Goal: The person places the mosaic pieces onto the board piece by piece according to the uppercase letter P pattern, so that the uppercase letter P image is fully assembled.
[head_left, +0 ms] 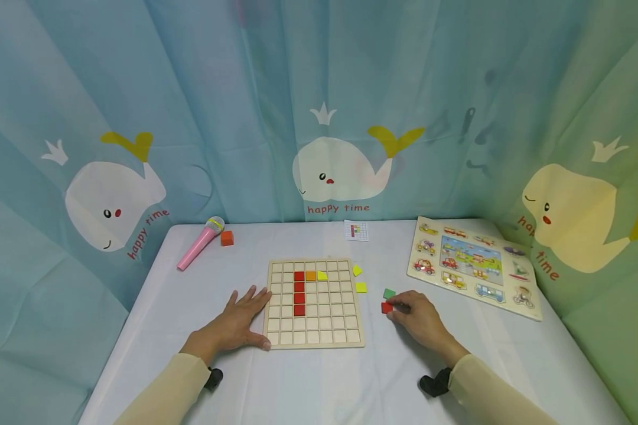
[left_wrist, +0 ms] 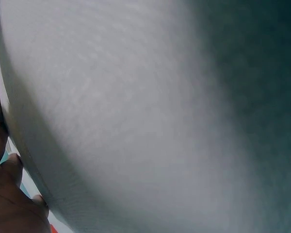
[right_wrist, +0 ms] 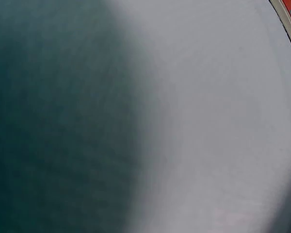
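A wooden grid board (head_left: 313,337) lies flat on the table. Four squares in one column hold red tiles (head_left: 299,298); beside the top one sit an orange tile (head_left: 311,275) and a yellow rounded piece (head_left: 322,275). My left hand (head_left: 234,326) rests with spread fingers against the board's left edge; part of that hand (left_wrist: 14,194) shows in the left wrist view. To the board's right, my right hand (head_left: 424,321) pinches a loose red square tile (head_left: 386,307) at table level. A green tile (head_left: 389,293) lies just beyond it. The right wrist view does not show the right hand.
Loose yellow pieces (head_left: 361,287) lie by the board's right edge. A printed pattern card (head_left: 356,231) is at the back. A vehicle puzzle board (head_left: 473,268) lies at right, a pink toy microphone (head_left: 199,244) and orange block (head_left: 227,238) at back left. Curtains (head_left: 234,118) surround the table.
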Action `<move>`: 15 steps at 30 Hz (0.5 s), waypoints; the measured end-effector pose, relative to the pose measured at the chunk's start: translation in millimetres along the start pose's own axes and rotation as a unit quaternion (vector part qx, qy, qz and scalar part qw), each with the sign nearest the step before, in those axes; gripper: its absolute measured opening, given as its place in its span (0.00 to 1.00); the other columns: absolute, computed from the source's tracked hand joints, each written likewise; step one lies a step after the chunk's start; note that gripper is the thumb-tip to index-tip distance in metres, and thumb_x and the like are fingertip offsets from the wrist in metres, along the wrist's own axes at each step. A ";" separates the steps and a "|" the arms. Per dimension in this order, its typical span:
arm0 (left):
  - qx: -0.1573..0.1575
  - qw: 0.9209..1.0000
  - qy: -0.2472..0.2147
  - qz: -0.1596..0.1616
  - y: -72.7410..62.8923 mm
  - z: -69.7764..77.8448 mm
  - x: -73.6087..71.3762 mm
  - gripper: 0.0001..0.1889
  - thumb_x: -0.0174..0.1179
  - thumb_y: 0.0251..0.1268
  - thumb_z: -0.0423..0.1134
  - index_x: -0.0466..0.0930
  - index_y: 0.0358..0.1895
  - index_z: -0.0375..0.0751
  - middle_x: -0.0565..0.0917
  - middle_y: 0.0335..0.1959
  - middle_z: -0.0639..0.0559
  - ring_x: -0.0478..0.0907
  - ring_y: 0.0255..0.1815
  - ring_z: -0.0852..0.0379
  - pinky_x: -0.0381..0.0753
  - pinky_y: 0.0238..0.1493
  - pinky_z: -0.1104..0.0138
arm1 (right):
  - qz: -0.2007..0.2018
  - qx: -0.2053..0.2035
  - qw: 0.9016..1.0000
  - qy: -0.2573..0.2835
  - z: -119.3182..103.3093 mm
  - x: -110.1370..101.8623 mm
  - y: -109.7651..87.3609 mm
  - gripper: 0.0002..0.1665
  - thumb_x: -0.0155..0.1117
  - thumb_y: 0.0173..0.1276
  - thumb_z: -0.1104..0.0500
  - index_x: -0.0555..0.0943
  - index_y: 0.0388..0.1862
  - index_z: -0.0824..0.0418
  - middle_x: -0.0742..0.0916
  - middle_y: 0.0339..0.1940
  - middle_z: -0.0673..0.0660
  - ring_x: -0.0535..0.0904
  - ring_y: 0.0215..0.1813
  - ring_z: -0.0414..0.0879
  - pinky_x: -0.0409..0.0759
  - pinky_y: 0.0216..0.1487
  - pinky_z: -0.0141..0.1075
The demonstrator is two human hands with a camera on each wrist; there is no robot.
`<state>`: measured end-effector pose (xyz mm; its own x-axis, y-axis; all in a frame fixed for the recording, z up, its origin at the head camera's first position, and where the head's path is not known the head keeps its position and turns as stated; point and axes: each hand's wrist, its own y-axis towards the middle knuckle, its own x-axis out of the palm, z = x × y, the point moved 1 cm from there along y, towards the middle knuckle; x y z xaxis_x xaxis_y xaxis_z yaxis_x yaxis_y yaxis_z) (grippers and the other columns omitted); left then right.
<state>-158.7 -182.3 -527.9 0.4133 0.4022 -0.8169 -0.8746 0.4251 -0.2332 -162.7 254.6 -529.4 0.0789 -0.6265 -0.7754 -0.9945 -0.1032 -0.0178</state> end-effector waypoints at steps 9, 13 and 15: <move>-0.010 1.000 0.006 -0.002 2.2 -3.4 2.2 0.66 0.80 0.43 0.64 0.54 0.86 0.46 0.55 0.87 0.50 0.41 0.90 0.44 0.30 0.87 0.42 | 0.003 -0.010 1.000 -0.021 0.8 0.7 1.3 0.15 0.74 0.68 0.62 0.89 0.53 0.64 0.88 0.53 0.60 0.83 0.56 0.57 0.82 0.61 0.58; -0.008 1.000 0.002 -0.003 2.7 -3.7 2.4 0.66 0.81 0.44 0.64 0.54 0.86 0.46 0.55 0.87 0.50 0.41 0.90 0.43 0.30 0.87 0.41 | 0.006 -0.009 1.000 -0.018 1.7 -1.3 1.4 0.17 0.73 0.70 0.60 0.87 0.56 0.64 0.89 0.53 0.61 0.84 0.56 0.57 0.82 0.61 0.58; -0.007 1.000 0.002 -0.003 2.9 -3.5 2.2 0.66 0.81 0.44 0.63 0.54 0.86 0.45 0.56 0.87 0.49 0.41 0.90 0.43 0.30 0.87 0.41 | 0.012 -0.008 1.000 -0.007 2.0 -2.5 1.9 0.18 0.72 0.71 0.60 0.86 0.58 0.64 0.90 0.53 0.61 0.86 0.56 0.57 0.83 0.61 0.58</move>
<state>-161.2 -183.1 -532.2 0.4166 0.3961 -0.8183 -0.8758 0.4161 -0.2445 -164.9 257.5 -528.7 0.0546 -0.6182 -0.7842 -0.9947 -0.1018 0.0110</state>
